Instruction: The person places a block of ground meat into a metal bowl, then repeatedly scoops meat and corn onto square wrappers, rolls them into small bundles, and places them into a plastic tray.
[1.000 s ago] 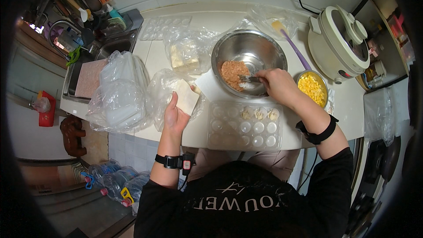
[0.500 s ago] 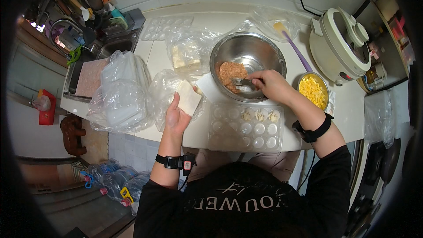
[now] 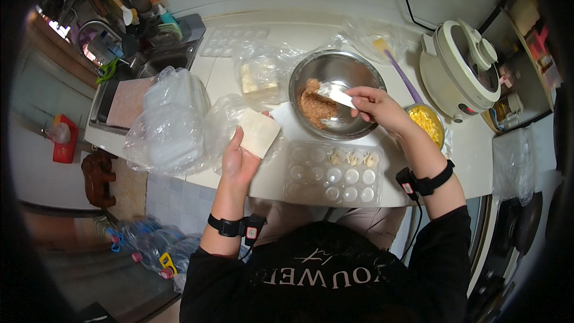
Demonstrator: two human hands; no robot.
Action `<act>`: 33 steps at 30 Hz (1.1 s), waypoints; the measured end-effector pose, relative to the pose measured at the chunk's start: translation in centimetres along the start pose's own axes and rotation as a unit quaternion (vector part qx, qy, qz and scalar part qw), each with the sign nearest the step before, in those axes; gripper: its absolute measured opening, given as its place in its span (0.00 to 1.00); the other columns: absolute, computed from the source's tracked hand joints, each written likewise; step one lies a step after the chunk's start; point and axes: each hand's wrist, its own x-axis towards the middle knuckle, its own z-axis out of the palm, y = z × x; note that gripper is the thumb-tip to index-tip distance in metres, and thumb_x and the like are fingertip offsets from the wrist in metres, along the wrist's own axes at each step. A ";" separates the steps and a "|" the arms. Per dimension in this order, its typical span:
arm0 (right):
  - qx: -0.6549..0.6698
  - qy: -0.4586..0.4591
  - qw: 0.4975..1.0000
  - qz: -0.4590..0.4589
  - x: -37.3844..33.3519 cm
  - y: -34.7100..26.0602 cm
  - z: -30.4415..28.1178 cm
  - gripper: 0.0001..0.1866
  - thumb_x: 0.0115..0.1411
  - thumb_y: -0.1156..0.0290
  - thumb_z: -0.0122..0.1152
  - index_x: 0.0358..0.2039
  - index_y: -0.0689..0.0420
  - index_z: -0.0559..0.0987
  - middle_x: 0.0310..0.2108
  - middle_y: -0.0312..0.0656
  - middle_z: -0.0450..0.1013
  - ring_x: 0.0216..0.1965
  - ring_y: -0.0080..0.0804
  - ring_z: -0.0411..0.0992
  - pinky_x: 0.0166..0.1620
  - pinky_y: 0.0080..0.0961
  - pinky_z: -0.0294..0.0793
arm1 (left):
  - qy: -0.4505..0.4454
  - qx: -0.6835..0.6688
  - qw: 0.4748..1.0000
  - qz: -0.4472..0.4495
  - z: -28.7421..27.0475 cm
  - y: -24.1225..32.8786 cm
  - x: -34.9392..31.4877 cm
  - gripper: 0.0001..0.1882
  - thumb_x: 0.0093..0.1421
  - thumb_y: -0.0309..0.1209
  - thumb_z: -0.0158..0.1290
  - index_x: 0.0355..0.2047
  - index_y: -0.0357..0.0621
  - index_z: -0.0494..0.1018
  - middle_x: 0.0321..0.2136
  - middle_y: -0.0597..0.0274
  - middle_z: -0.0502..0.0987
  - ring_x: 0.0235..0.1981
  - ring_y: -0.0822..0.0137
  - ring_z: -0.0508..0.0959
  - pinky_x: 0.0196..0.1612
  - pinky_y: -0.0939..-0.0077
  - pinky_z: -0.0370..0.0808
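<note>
A square, pale wonton wrapper (image 3: 259, 131) lies across my left hand (image 3: 240, 158), with the thumb at its edge and fingers beneath. My right hand (image 3: 372, 108) grips a short flat metal utensil (image 3: 339, 95) over the steel bowl (image 3: 373, 78). The utensil's far end touches or hangs just above the minced meat filling (image 3: 317, 109) gathered on the bowl's left side. In front of the bowl sits a clear plastic tray (image 3: 305, 190) with round cups. Three small folded wontons (image 3: 353, 158) occupy part of its far row.
Wrapped pale wrappers (image 3: 259, 81) stand behind my left hand, beside a large bagged box (image 3: 173, 122). To the right are a bowl of corn (image 3: 424, 125), a purple-handled spatula (image 3: 405, 78) and a rice cooker (image 3: 459, 72). A sink (image 3: 164, 60) is at far left.
My right hand has lifted slightly, turning the utensil so its bright flat side shows. Some filling has shifted up beside its end. The left hand still holds the wrapper.
</note>
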 end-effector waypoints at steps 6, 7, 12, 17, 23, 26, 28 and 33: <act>-0.029 0.067 0.995 -0.068 -6.8 -2.0 2.3 0.15 0.67 0.70 0.48 0.53 0.56 0.73 0.27 0.28 0.70 0.25 0.13 0.60 0.29 0.11 0.61 | -0.097 0.030 0.994 -0.029 5.1 -0.5 -2.2 0.28 0.71 0.40 0.30 0.64 0.34 0.50 0.63 0.50 0.58 0.65 0.54 0.58 0.68 0.60 0.52; -0.056 0.072 0.990 -0.104 -7.9 -2.1 3.1 0.16 0.67 0.71 0.47 0.54 0.56 0.73 0.29 0.29 0.70 0.26 0.13 0.60 0.30 0.11 0.61 | -0.126 0.037 0.991 -0.035 5.9 -1.0 -2.3 0.28 0.71 0.40 0.29 0.64 0.34 0.50 0.63 0.51 0.58 0.65 0.55 0.58 0.68 0.61 0.53; -0.311 0.158 0.884 -0.310 -11.0 -2.0 7.2 0.22 0.58 0.84 0.49 0.53 0.54 0.76 0.31 0.40 0.68 0.29 0.28 0.66 0.33 0.20 0.67 | -0.155 0.050 0.986 -0.047 9.0 -3.4 -3.1 0.28 0.71 0.42 0.24 0.64 0.35 0.49 0.64 0.53 0.56 0.66 0.56 0.56 0.68 0.62 0.51; -0.482 0.232 0.764 -0.360 -11.7 -1.1 9.6 0.31 0.46 0.87 0.53 0.52 0.51 0.77 0.32 0.43 0.68 0.30 0.37 0.68 0.33 0.27 0.71 | -0.206 -0.025 0.977 -0.050 10.3 -4.4 -4.5 0.29 0.71 0.44 0.21 0.65 0.36 0.48 0.63 0.53 0.56 0.66 0.56 0.54 0.68 0.62 0.50; -0.525 0.198 0.740 -0.371 -12.4 -0.2 11.0 0.35 0.40 0.82 0.57 0.54 0.49 0.76 0.34 0.42 0.68 0.32 0.37 0.69 0.32 0.29 0.72 | -0.165 -0.011 0.986 -0.015 9.7 -4.4 -5.0 0.32 0.71 0.46 0.18 0.66 0.34 0.44 0.65 0.54 0.54 0.67 0.56 0.52 0.69 0.60 0.47; -0.540 0.186 0.743 -0.348 -13.7 -1.0 10.4 0.34 0.41 0.82 0.56 0.54 0.48 0.76 0.34 0.42 0.68 0.31 0.37 0.69 0.32 0.29 0.72 | -0.165 0.005 0.986 0.012 9.1 -3.8 -4.8 0.32 0.71 0.46 0.18 0.66 0.34 0.44 0.65 0.53 0.54 0.67 0.56 0.53 0.69 0.60 0.48; -0.549 0.196 0.743 -0.329 -14.4 -1.6 10.1 0.33 0.42 0.81 0.56 0.54 0.48 0.76 0.34 0.42 0.68 0.31 0.37 0.69 0.32 0.29 0.72 | -0.163 0.010 0.987 0.012 9.0 -3.6 -4.9 0.32 0.71 0.46 0.18 0.66 0.33 0.44 0.65 0.52 0.55 0.66 0.56 0.54 0.68 0.60 0.49; -0.554 0.199 0.710 -0.387 -13.0 -2.1 10.3 0.36 0.40 0.86 0.55 0.53 0.47 0.77 0.33 0.43 0.68 0.32 0.38 0.69 0.31 0.29 0.71 | -0.198 -0.006 0.979 -0.049 9.3 -4.2 -6.1 0.32 0.71 0.46 0.18 0.65 0.33 0.45 0.64 0.51 0.55 0.66 0.55 0.54 0.68 0.59 0.50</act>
